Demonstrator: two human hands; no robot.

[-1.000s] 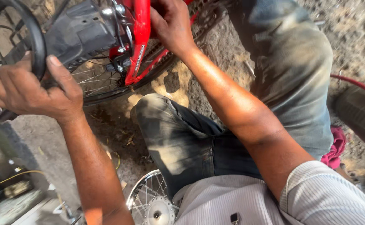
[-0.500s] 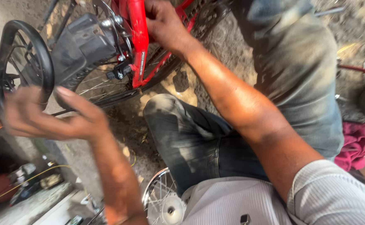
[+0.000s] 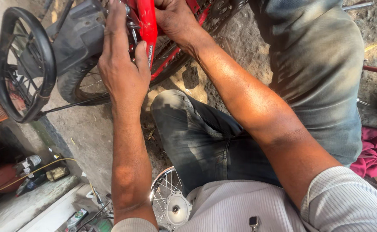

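Observation:
A red bicycle frame tube (image 3: 147, 23) runs down at the top centre, next to a wheel with a black tyre (image 3: 74, 88) and a black mudguard (image 3: 83, 36). My left hand (image 3: 121, 64) lies flat against the hub area, its thumb pressed on the red tube. My right hand (image 3: 175, 19) grips the same red tube from the right side, near the top edge. Whatever small part sits between the hands is hidden by the fingers. My knees in dark jeans (image 3: 205, 137) are bent below.
A second black tyre (image 3: 23, 64) stands at the left. A spoked silver wheel (image 3: 169, 202) lies beneath me. Bottles and a yellow cable (image 3: 38, 172) sit lower left, a crimson cloth (image 3: 375, 148) at right. The ground is bare dirt and concrete.
My left hand has let go of the left tyre and swung right onto the red frame tube. My right hand stays on the frame. The view has shifted slightly.

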